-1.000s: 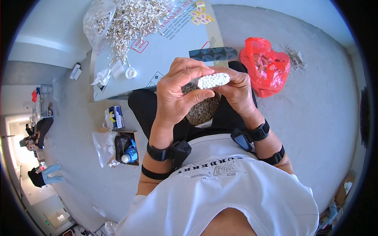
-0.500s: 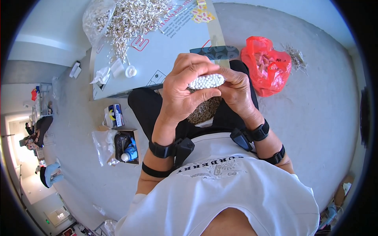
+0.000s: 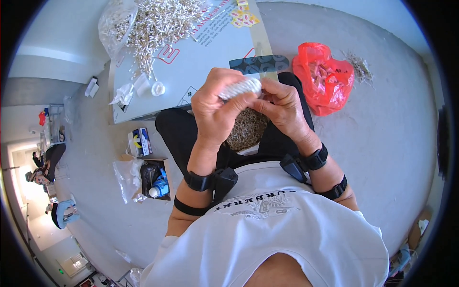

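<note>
A packed bundle of white-tipped cotton swabs (image 3: 242, 88) is gripped between the thumb and fingers of my left hand (image 3: 210, 107), its cotton heads facing up and slightly blurred. My right hand (image 3: 287, 107) is closed at the bundle's right end, thumb and fingers curled together. Whatever those fingers may pinch is too small to make out. Below both hands, between my thighs, lies a dense mass of brownish swabs (image 3: 246, 131), partly covered by my hands.
A heap of loose cotton swabs (image 3: 165, 24) spreads over the table (image 3: 191, 62) beside a clear plastic bag (image 3: 114, 33). A small round white container (image 3: 158, 88) stands near its front. On the floor are a red plastic bag (image 3: 322, 83) at right and an open carton (image 3: 165, 184) at left.
The swab bundle has moved left and tilted with my left hand. My right hand's fingers have drawn back from over its end and curled beside it.
</note>
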Action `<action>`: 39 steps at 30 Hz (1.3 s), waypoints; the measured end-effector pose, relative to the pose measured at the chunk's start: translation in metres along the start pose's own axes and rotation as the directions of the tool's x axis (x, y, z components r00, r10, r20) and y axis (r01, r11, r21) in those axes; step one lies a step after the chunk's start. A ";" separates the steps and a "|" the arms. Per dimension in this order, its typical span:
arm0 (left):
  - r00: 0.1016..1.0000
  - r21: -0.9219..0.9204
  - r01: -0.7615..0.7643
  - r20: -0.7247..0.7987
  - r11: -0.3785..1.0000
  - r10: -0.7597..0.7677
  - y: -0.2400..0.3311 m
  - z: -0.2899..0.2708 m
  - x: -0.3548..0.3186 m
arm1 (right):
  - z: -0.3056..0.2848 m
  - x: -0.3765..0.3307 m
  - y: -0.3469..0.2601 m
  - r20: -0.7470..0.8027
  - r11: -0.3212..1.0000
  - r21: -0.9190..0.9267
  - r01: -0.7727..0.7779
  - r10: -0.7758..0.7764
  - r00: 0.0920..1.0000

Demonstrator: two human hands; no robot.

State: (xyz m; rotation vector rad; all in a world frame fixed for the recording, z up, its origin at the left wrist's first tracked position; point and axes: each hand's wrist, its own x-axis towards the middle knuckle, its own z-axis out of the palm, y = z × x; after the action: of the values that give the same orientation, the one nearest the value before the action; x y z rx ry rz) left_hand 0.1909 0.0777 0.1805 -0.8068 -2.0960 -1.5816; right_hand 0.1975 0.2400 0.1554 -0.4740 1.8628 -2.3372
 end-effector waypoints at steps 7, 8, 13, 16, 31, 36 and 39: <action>0.829 -0.716 0.267 -0.171 0.645 -0.533 -0.013 0.001 -0.016 | -0.007 0.004 0.010 -0.114 0.942 0.336 -0.017 0.059 0.992; 0.838 -0.689 0.306 -0.133 0.657 -0.530 -0.012 0.000 -0.018 | -0.007 0.003 0.008 -0.156 0.947 0.320 -0.016 0.070 0.985; 0.893 -0.357 0.361 -0.132 0.862 -0.429 0.001 -0.010 -0.003 | -0.007 0.000 -0.003 -0.171 1.000 -0.011 -0.020 0.018 0.985; 0.962 0.053 0.227 0.141 0.972 -0.232 0.005 -0.020 0.007 | -0.007 -0.001 -0.014 -0.106 0.966 -0.257 0.016 -0.045 0.993; 0.956 -0.007 0.282 0.086 0.960 -0.280 0.004 -0.011 -0.002 | -0.002 -0.003 -0.011 -0.091 0.965 -0.255 0.065 -0.091 0.992; 0.955 -0.059 0.295 0.041 0.954 -0.293 -0.007 -0.003 -0.009 | -0.003 -0.001 -0.012 -0.079 0.943 -0.314 0.114 -0.146 0.986; 0.908 -0.180 0.419 0.056 0.890 -0.416 -0.014 0.000 -0.009 | -0.009 0.002 -0.009 -0.083 0.924 -0.381 0.032 -0.069 0.994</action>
State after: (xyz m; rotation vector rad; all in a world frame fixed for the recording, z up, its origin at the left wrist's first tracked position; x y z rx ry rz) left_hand 0.1890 0.0731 0.1649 -0.4374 -2.2646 -2.0245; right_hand 0.1937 0.2502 0.1623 -0.4579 2.3894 -2.0583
